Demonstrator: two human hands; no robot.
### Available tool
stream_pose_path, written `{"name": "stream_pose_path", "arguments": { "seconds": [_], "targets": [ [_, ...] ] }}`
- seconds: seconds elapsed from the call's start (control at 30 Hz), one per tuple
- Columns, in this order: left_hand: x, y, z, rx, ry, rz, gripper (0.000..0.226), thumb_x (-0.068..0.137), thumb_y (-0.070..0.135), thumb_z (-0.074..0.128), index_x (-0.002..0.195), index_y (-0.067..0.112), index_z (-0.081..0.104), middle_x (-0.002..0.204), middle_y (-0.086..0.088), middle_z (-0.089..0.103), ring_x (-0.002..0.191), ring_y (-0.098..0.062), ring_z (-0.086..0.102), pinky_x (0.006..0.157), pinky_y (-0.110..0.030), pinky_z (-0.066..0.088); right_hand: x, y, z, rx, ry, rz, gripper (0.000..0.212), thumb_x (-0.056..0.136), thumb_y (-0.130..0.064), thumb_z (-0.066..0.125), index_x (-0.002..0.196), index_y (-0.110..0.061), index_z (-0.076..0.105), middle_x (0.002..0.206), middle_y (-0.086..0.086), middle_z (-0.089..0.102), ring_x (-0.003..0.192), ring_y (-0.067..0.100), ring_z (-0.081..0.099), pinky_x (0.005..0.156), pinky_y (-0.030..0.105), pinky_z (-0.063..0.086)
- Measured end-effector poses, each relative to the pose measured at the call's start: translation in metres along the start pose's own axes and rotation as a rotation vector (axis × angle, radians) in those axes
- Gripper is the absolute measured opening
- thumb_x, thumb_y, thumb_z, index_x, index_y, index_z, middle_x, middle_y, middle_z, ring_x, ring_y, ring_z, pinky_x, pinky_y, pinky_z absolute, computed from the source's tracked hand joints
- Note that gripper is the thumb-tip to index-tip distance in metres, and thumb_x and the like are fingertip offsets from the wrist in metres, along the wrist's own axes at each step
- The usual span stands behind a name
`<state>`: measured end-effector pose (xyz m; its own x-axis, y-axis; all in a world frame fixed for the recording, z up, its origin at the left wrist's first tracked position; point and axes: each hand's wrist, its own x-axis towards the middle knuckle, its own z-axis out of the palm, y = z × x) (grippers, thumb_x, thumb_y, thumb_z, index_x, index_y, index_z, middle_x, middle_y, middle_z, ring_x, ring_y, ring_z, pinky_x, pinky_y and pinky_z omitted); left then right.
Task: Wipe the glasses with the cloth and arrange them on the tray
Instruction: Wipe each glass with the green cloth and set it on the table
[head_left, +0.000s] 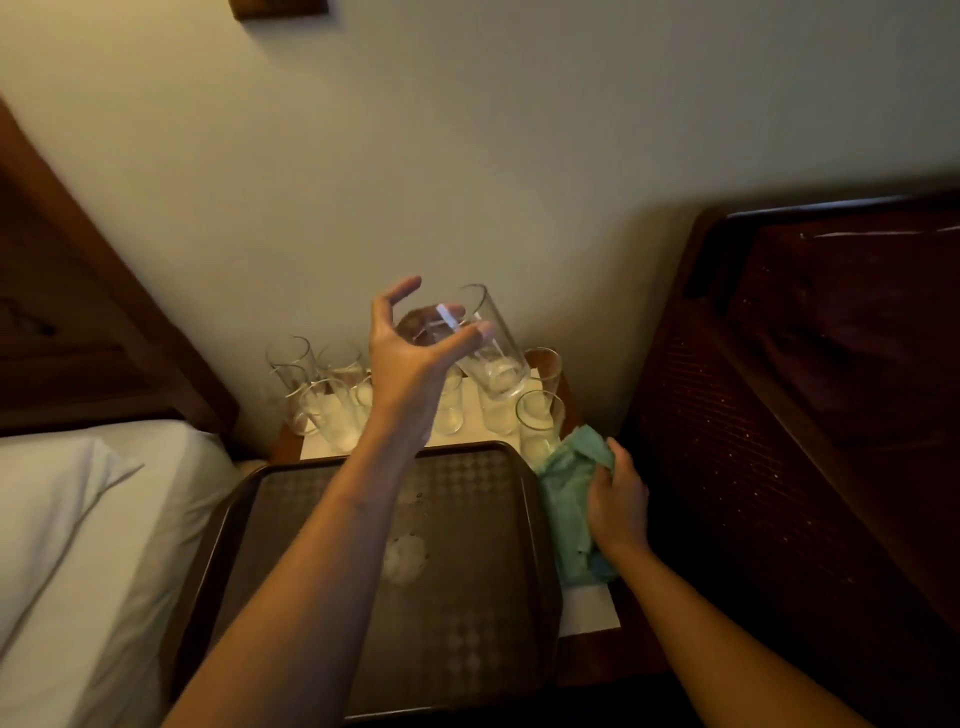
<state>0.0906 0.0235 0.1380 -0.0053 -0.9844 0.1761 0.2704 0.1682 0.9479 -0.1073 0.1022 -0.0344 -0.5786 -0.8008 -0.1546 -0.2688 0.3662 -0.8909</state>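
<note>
A tilted glass (496, 351) is gripped in the curled left hand (410, 358). The cloth (569, 499) is clutched by the right hand (618, 499) beside the tray (467, 597).

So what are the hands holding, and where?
The left hand grips a tilted glass round its side; the right hand holds the green cloth at its right edge.

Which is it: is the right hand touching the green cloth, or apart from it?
Touching. The head view shows the right hand gripping the green cloth, its fingers curled into the folds, with no gap.
</note>
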Motion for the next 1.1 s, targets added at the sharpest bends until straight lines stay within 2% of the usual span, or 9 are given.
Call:
{"name": "stream_pose_path", "arguments": {
  "seconds": [0.13,0.3,0.4,0.5,0.63,0.73,0.8,1.0,1.1],
  "targets": [
    [-0.053,0.0,-0.002,-0.286,0.079,-0.161,0.094,0.059,0.025,0.093,0.14,0.007,0.049,0.109,-0.007,0.076,0.102,-0.025,0.074,0.086,-0.038,0.058,-0.018,-0.036,-0.026,0.162,0.13,0.029,0.039,0.11,-0.013,0.043,0.145,-0.008,0.057,0.134,0.016,0.066,0.124,0.031,0.063,0.107,0.049,0.052],
    [-0.1,-0.002,0.005,-0.366,0.065,-0.267,0.054,0.086,0.034,0.078,0.129,0.004,0.065,0.114,-0.016,0.071,0.099,-0.03,0.064,0.07,-0.04,0.054,-0.054,-0.089,-0.064,0.482,0.169,0.012,0.026,0.109,-0.019,0.047,0.122,-0.018,0.069,0.112,0.006,0.074,0.102,0.021,0.073,0.082,0.036,0.06],
    [-0.108,0.004,0.018,-0.22,0.036,-0.257,0.058,0.084,0.046,0.075,0.127,0.009,0.066,0.112,-0.018,0.071,0.084,-0.028,0.064,0.058,-0.033,0.056,-0.093,-0.121,-0.076,0.731,0.029,0.009,0.021,0.109,-0.025,0.053,0.112,-0.023,0.073,0.099,0.003,0.081,0.092,0.019,0.079,0.072,0.032,0.062],
    [-0.11,0.008,0.028,-0.088,0.032,-0.177,0.058,0.09,0.046,0.071,0.138,0.019,0.052,0.1,-0.003,0.074,0.073,-0.01,0.068,0.054,-0.024,0.053,-0.132,-0.136,-0.072,0.863,-0.24,-0.037,0.037,0.108,-0.037,0.052,0.118,-0.012,0.077,0.11,0.015,0.08,0.104,0.031,0.078,0.088,0.045,0.06],
    [-0.115,0.019,0.03,-0.046,0.021,-0.11,0.057,0.087,0.055,0.067,0.127,0.016,0.055,0.102,0.004,0.076,0.081,-0.011,0.07,0.059,-0.027,0.055,-0.159,-0.145,-0.068,0.753,-0.427,-0.225,0.036,0.102,-0.048,0.055,0.114,-0.025,0.08,0.114,0.009,0.079,0.11,0.02,0.076,0.085,0.028,0.061],
    [-0.119,0.026,0.026,-0.08,0.016,-0.077,0.055,0.089,0.055,0.064,0.126,0.014,0.057,0.115,-0.01,0.072,0.084,-0.019,0.069,0.061,-0.033,0.057,-0.16,-0.15,-0.072,0.662,-0.48,-0.292,0.038,0.103,-0.048,0.052,0.125,-0.026,0.074,0.12,0.005,0.078,0.115,0.02,0.074,0.092,0.034,0.061],
    [-0.12,0.03,0.024,-0.094,0.046,-0.047,0.055,0.089,0.054,0.063,0.125,0.013,0.057,0.111,-0.01,0.072,0.081,-0.018,0.068,0.055,-0.03,0.056,-0.157,-0.153,-0.073,0.644,-0.442,-0.319,0.031,0.108,-0.04,0.051,0.123,-0.024,0.073,0.114,0.006,0.079,0.108,0.022,0.077,0.083,0.03,0.063],
    [-0.112,0.026,-0.011,-0.159,0.182,-0.07,0.047,0.095,0.05,0.064,0.124,0.014,0.056,0.099,0.0,0.076,0.067,-0.013,0.066,0.046,-0.028,0.052,-0.131,-0.16,-0.074,0.757,-0.258,-0.001,0.022,0.109,-0.028,0.054,0.113,-0.015,0.071,0.094,0.01,0.081,0.085,0.026,0.08,0.063,0.04,0.066],
    [-0.115,0.007,-0.045,-0.016,0.147,-0.076,0.068,0.086,0.051,0.073,0.143,0.024,0.047,0.106,0.002,0.075,0.079,-0.017,0.073,0.055,-0.03,0.059,-0.122,-0.147,-0.06,0.739,-0.311,0.143,0.015,0.105,-0.02,0.058,0.114,-0.016,0.07,0.095,0.012,0.081,0.083,0.026,0.08,0.059,0.039,0.064]
  ]
}}
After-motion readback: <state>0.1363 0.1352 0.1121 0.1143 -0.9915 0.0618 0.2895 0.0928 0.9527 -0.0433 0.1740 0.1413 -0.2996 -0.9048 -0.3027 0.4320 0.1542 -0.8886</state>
